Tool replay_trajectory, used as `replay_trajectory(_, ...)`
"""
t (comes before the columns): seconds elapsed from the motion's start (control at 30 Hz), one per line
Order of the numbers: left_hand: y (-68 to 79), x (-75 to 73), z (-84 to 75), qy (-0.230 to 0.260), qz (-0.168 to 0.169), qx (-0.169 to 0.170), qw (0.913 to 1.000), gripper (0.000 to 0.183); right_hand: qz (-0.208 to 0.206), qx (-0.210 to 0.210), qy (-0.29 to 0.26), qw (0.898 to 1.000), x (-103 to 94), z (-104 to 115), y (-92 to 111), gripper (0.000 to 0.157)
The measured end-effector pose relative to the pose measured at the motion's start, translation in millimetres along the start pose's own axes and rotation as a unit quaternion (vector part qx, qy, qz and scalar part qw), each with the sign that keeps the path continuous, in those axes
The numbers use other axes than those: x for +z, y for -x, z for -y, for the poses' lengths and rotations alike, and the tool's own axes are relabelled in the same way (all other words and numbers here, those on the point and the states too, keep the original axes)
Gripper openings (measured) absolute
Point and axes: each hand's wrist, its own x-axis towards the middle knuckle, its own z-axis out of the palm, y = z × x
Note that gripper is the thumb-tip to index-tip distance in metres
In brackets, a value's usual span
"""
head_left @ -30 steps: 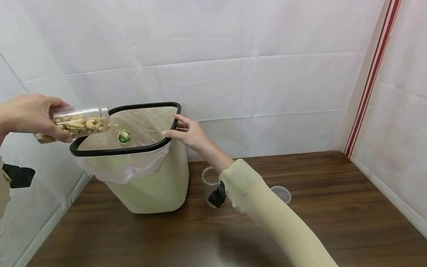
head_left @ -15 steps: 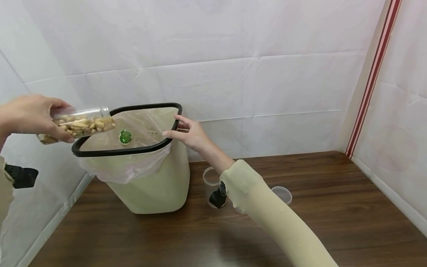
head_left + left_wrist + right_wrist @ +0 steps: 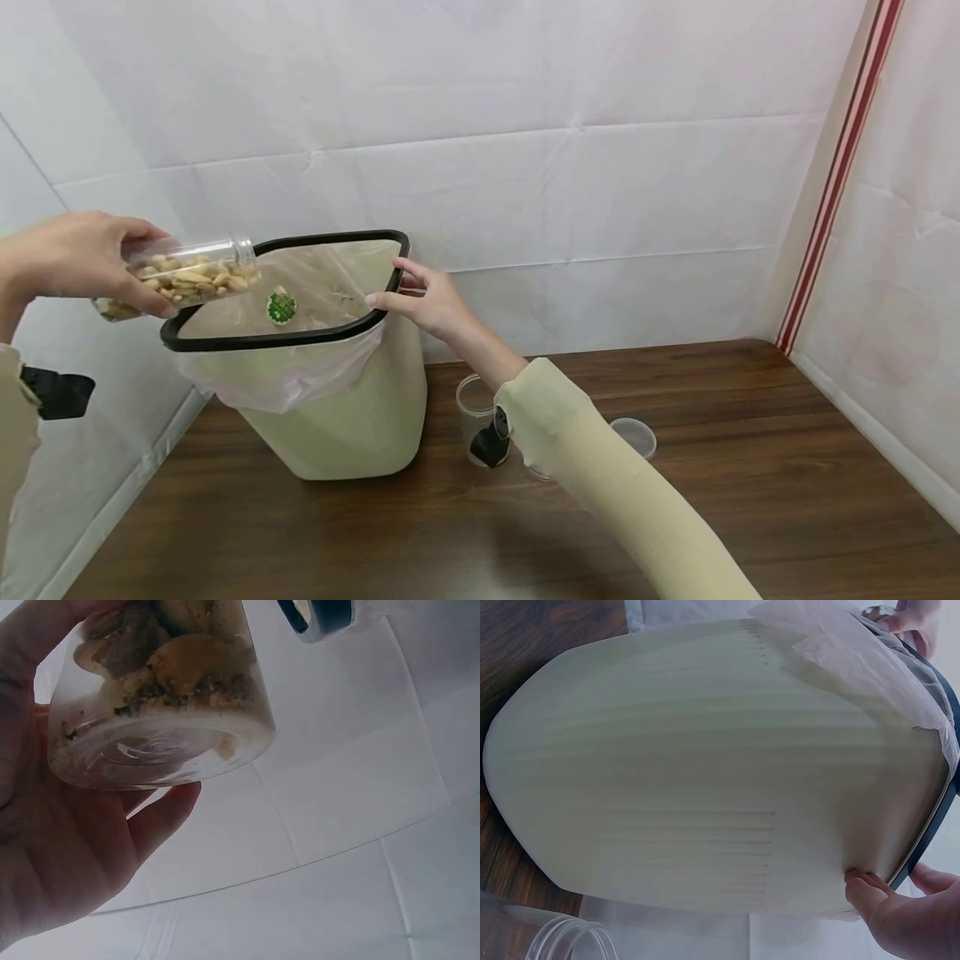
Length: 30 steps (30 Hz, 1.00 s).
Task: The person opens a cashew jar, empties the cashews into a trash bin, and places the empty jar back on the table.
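My left hand (image 3: 82,254) grips a clear jar (image 3: 191,271) of cashews and other nuts, tipped almost level, its open mouth at the left rim of a pale green bin (image 3: 352,417). In the left wrist view the jar's base (image 3: 150,754) shows, with dark crumbs inside; my left fingers and palm (image 3: 67,832) wrap around it. The bin has a black rim (image 3: 285,340) and a thin pinkish liner (image 3: 300,375). My right hand (image 3: 431,304) pinches the rim's right side; in the right wrist view its fingertips (image 3: 859,881) touch the outer wall. Inside lies a round green-and-white thing (image 3: 281,307).
A clear open container (image 3: 474,400) stands on the brown wooden table (image 3: 300,542) right of the bin, partly behind my right wrist. A clear round lid (image 3: 633,437) lies farther right. White sheeting (image 3: 480,167) hangs behind.
The jar and my left hand have shifted slightly right. Nuts inside have moved about, and the green thing in the bin looks slightly different. My right hand keeps its place on the rim.
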Motion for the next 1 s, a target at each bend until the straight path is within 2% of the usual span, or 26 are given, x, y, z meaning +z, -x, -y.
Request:
replay_trajectory(0.37, -6.4, -0.7, -9.6, -0.006, 0.0, 0.013, 0.9999, 0.075, -0.001, -0.004, 0.0, 1.0, -0.4, -1.6, -2.0, 0.065)
replay_trajectory(0.73, -10.9, 1.2, -9.4, -0.015, 0.008, 0.01, 0.9998, 0.077, 0.002, -0.005, 0.004, 1.0, 1.1, -1.1, -2.3, 0.066)
replay_trajectory(1.0, -13.5, 0.2, -9.5, -0.038, 0.011, 0.013, 0.9991, 0.078, 0.003, -0.009, -0.001, 1.0, 2.1, -1.2, -1.7, 0.066)
